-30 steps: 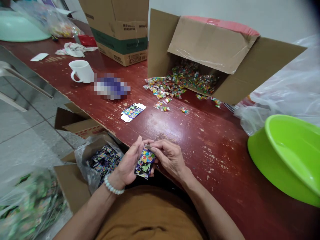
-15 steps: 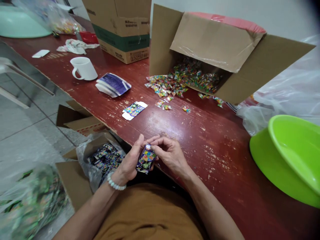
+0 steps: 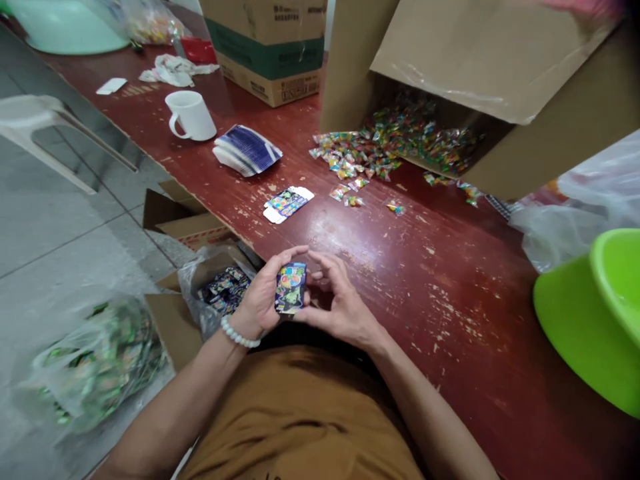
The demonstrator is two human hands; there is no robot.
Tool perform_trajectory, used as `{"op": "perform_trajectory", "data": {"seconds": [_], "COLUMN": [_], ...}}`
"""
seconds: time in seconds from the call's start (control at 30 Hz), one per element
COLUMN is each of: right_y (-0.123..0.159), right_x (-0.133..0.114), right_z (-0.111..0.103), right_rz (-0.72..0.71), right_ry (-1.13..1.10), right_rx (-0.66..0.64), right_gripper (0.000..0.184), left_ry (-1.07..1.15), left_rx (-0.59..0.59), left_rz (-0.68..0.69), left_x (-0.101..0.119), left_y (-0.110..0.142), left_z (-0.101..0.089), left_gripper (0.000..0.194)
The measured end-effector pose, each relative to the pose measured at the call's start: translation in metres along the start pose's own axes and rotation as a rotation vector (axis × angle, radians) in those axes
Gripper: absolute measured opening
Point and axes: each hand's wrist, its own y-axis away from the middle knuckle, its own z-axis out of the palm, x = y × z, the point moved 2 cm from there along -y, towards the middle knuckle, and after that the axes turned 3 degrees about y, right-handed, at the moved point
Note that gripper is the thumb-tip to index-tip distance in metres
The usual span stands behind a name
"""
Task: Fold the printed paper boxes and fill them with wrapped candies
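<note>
While the left hand [image 3: 257, 300] cups a small printed carton [image 3: 291, 288] upright against its palm, the right hand [image 3: 345, 307] stands open beside it, fingers curved and spread. The left hand is grasping: its fingers wrap across the carton's top edge, and the palm backs its lower part. The right hand holds nothing. Its fingertips [image 3: 320, 263] sit just off the carton's right side, and its thumb reaches near the lower edge, though whether it touches cannot be told from this view. The carton, dark with bright cartoon print, lies between the two hands, above the person's brown shirt [image 3: 300, 407] and near the edge of the red-painted wooden table [image 3: 440, 287].

Straight ahead of the hands lies a flat, unfolded carton blank [image 3: 287, 203]. Farther ahead and to the left, a stack of flattened blue-and-white blanks [image 3: 247, 151] lies near a white ceramic mug [image 3: 190, 115]. Ahead and to the right, wrapped sweets [image 3: 350, 160] spill from a tipped cardboard box [image 3: 480, 60]. Just beyond the left hand, a plastic-lined carton [image 3: 193, 287] holds many small dark printed packets [image 3: 223, 291]. A lime-green plastic basin [image 3: 585, 320] sits well off to the right hand's side.
</note>
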Motion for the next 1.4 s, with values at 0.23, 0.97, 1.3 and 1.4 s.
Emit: {"op": "perform_trajectory", "data": {"seconds": [0.23,0.97,1.3,1.4], "right_y": [0.0,0.01,0.008,0.008], "right_x": [-0.007,0.032,0.029,0.029], "right_z": [0.009,0.006,0.006,0.005], "right_rz": [-0.203,-0.145,-0.121,-0.102], "right_ry": [0.462,0.583,0.546,0.48], "right_rx": [0.034,0.127,0.154,0.18], "right_gripper": [0.082,0.048,0.046,0.045], "left_ry": [0.104,-1.927,-1.747,-1.561], "left_rx": [-0.03,0.522,0.476,0.494], "left_rz": [-0.083,0.618,0.561,0.602], "left_x": [-0.017,0.114,0.114,0.12], "left_y": [-0.003,-0.092,-0.113,-0.118], "left_z": [-0.001,-0.038,-0.031,-0.028], "left_gripper": [0.034,0.064,0.052,0.046]}}
